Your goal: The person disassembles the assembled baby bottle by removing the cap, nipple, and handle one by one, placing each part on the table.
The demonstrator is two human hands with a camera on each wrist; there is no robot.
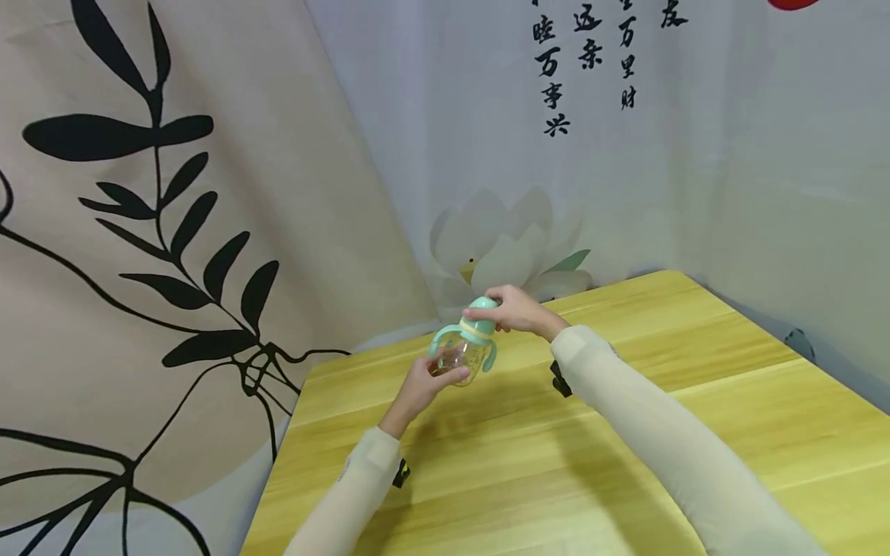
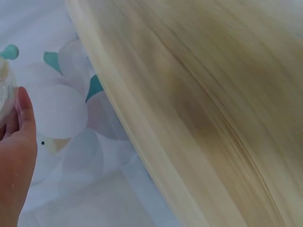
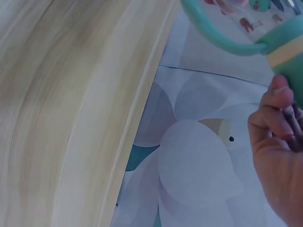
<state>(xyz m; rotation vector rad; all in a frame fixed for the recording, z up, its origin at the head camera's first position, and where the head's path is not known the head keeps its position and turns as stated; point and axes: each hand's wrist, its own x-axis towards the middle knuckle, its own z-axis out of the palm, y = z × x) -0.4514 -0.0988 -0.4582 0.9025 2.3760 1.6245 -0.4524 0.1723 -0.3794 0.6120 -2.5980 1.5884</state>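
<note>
A baby bottle [image 1: 476, 340] with a mint-green cap, a cream ring, two mint handles and a clear printed body is held tilted above the far part of the table. My left hand [image 1: 426, 386] grips the clear body from below, thumb across its front. Around the mint cap at the top, my right hand [image 1: 518, 310] curls its fingers. In the right wrist view the right hand [image 3: 279, 127] holds the cap, with one handle [image 3: 222, 40] curving out beside it. Only the bottle's edge shows by the left hand [image 2: 19, 137] in the left wrist view.
The wood-grain table [image 1: 660, 371] reaches to the cloth backdrop [image 1: 375, 154], printed with black leaves, a pale flower and dark writing. The table's far edge lies just beyond the hands. Small black pieces [image 1: 560, 380] sit at both wrists.
</note>
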